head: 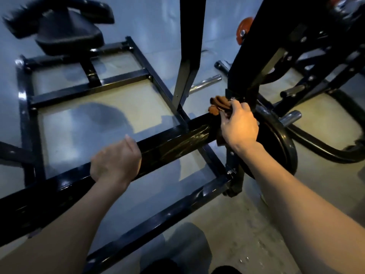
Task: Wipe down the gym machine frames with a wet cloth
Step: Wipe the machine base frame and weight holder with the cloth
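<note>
Right hand (pixel 240 125) pinched the brown cloth (pixel 217 106) against the bar (pixel 173 144) at centre right, left hand (pixel 116 159) curled round that bar lower left; risk judged: cloth snagging on the joint's bolts or knuckles knocking the plate (pixel 276 147) beside it.

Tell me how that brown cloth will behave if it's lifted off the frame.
The brown cloth looks bunched and folded in the right hand, so it is probably floppy and would drape. It seems thin, likely light, though wetness can't be judged here. It should not roll or slide off the black frame bar.
</note>
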A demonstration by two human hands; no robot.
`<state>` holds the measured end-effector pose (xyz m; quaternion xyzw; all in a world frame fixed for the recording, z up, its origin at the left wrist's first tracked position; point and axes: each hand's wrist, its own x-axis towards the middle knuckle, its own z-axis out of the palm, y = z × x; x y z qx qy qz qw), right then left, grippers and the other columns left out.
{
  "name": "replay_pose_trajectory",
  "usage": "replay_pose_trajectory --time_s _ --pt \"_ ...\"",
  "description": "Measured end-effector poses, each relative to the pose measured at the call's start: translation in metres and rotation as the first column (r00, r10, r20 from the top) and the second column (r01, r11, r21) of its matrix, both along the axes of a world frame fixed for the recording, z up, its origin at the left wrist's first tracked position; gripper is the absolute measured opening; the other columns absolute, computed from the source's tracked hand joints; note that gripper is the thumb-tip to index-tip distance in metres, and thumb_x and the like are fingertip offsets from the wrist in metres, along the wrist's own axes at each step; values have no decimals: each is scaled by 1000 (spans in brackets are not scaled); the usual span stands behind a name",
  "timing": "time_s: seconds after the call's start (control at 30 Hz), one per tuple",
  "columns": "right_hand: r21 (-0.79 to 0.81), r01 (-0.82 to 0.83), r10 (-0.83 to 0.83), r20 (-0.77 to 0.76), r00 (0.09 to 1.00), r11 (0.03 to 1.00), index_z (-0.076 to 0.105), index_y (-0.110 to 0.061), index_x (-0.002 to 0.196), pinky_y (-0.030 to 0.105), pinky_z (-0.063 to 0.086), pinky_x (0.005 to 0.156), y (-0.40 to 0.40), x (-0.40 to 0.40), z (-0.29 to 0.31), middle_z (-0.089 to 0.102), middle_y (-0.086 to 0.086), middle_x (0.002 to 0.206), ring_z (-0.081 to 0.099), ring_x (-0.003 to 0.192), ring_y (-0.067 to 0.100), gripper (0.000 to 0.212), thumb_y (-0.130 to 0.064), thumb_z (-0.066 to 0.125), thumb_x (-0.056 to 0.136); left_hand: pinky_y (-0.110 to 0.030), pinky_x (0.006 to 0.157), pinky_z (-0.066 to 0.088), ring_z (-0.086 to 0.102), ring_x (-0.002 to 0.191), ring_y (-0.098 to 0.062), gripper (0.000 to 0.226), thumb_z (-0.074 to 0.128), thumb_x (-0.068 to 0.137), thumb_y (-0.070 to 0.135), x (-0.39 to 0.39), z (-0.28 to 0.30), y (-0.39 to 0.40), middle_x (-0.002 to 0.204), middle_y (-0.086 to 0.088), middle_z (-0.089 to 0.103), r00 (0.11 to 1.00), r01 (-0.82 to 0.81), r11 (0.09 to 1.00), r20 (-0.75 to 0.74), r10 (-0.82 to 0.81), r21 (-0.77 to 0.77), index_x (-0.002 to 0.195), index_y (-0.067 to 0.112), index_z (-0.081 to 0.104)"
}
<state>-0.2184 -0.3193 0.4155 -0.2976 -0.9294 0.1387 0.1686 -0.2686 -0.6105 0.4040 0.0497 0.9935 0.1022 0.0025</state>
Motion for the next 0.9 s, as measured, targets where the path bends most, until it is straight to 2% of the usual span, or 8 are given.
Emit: replay_pose_trajectory --time_s 0.23,0.37,0.53,0.6,0.67,0.77,0.83,0.9 --pt "-58 -82 66 -246 967 995 63 -29 135 38 54 87 -7 10 -20 67 2 124 67 109 27 36 -36 65 99 -44 84 42 60 91 -40 56 21 109 33 7 -6 -3 108 -24 67 990 35 997 -141 -26 66 105 4 68" --pt "-273 -164 48 -388 920 948 72 -27 124 30 55 85 -7 16 -25 75 -1 111 70 105 20 34 -41 71 93 -42 80 36 63 102 -42 55 22 110 35 10 -13 -3 110 -23 68 973 45 996 -228 -26 82 97 7 68" --pt "-733 -460 -92 -574 814 501 72 -24 111 21 56 58 -28 51 -17 75 3 94 72 67 6 14 -32 68 100 -43 80 41 61 93 -38 53 23 107 34 9 -13 -6 108 -22 69 977 14 997 -212 3 81 100 6 68" --pt "-750 -512 -75 -591 803 418 70 -23 123 21 57 60 -37 66 -24 77 0 97 75 75 7 23 -32 65 102 -42 81 46 60 87 -34 53 26 107 36 13 -11 -7 103 -19 71 979 43 996 -201 -27 75 96 6 69" --pt "-747 -554 -44 -609 792 366 67 -24 130 26 59 71 -46 76 -22 78 2 105 76 88 13 30 -36 64 102 -40 83 52 65 88 -29 44 38 105 34 24 -10 -6 98 -11 75 924 199 964 -362 -124 177 97 11 75" --pt "-703 -590 19 -637 771 398 66 -29 128 34 60 81 -58 85 -17 77 4 112 75 98 18 30 -43 61 102 -35 80 56 69 87 -19 25 56 102 26 66 -1 17 90 1 77 903 408 705 -367 -222 580 97 17 79" --pt "-643 -608 60 -663 746 465 68 -28 124 29 58 73 -72 90 -16 77 6 110 74 92 16 27 -42 58 104 -29 79 57 72 88 -16 29 59 102 41 95 9 37 91 2 78 944 228 460 -79 -320 858 99 19 78" --pt "-613 -616 101 -664 741 495 69 -27 122 31 60 81 -89 97 -18 77 3 110 74 98 15 25 -39 53 107 -24 79 55 73 96 -12 37 58 98 57 109 12 48 100 3 78 900 10 316 130 -417 949 102 24 75"
